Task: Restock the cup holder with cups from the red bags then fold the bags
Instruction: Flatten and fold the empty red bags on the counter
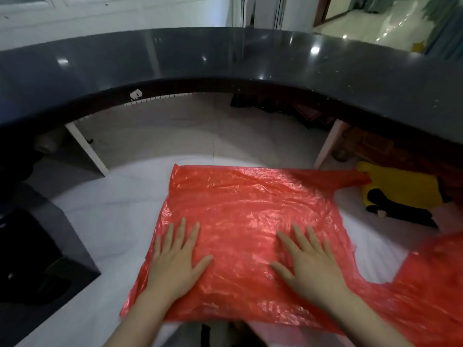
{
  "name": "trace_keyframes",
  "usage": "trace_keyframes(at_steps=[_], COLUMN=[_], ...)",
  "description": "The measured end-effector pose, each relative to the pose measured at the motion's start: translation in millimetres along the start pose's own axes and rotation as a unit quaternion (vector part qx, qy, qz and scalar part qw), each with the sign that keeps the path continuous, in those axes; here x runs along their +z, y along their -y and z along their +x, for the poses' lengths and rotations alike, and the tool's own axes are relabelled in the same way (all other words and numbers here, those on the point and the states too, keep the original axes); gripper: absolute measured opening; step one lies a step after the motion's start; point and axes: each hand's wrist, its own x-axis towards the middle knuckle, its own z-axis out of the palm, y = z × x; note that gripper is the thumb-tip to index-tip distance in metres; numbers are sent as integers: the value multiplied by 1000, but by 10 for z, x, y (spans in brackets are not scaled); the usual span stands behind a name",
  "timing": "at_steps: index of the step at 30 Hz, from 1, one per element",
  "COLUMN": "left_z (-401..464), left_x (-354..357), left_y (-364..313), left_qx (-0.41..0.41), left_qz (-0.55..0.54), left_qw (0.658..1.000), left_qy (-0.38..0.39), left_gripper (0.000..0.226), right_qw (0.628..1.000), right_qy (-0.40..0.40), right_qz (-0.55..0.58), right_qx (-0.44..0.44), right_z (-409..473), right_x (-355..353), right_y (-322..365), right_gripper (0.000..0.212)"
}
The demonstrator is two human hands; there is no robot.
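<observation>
A red plastic bag (245, 204) lies spread flat on the white marble desk (112, 211). Its handles point right, one toward the yellow cloth and one toward the near right edge. My left hand (176, 259) rests palm down on the bag's near left part, fingers apart. My right hand (305, 261) presses flat on the bag's near right part, fingers spread too. Neither hand grips anything. No cups or cup holder show in the head view.
A yellow and black cloth (400, 194) lies at the right of the desk. A raised curved dark counter (225, 58) rings the far side. A black box-like object (37, 246) stands at the left.
</observation>
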Motion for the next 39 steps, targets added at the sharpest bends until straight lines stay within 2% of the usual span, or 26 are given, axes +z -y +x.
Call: trace_keyframes(at_steps=[4,6,10,12,16,20,24,26,28,31,33,36,39], left_z=[58,26,-247,-434,-732,-791,-768,-791,-838,-925,-986,-1074,-1138], left_x=[-26,-105,-222,-212,-78,117,54,24,6,1,17,45,84], left_y=[87,113,287,363,336,340,377,436,513,587,591,540,511], left_qx=[21,50,58,37,38,40,52,84,114,139,135,132,143], left_qz=[10,-28,-132,-158,-187,-51,-37,-38,-57,-103,-137,-162,-155], left_qw=[1000,998,982,974,976,997,998,995,991,985,981,975,969], left_qy=[3,6,-118,-160,-103,-42,3,24,32,3,-29,-71,-132], left_gripper=[80,78,73,65,59,72,83,92,104,111,102,86,77], right_qw=[1000,999,989,984,996,997,999,999,993,976,971,958,959], right_qy=[13,-1,-146,-177,-53,-18,10,-9,-79,-170,-187,-221,-212], right_qz=[-2,6,30,26,20,36,18,41,78,109,119,134,130], right_qx=[26,36,8,5,62,58,33,31,49,80,92,122,134], right_z=[-94,-162,-590,-833,-1065,-1017,-990,-1027,-1099,-1202,-1242,-1266,-1289], right_x=[99,37,36,91,346,457,411,398,395,392,393,388,373], right_y=[-114,-63,136,171,187,105,-27,-34,-26,-35,-38,-51,-64], right_gripper=[74,73,62,60,80,82,104,108,94,60,47,43,34])
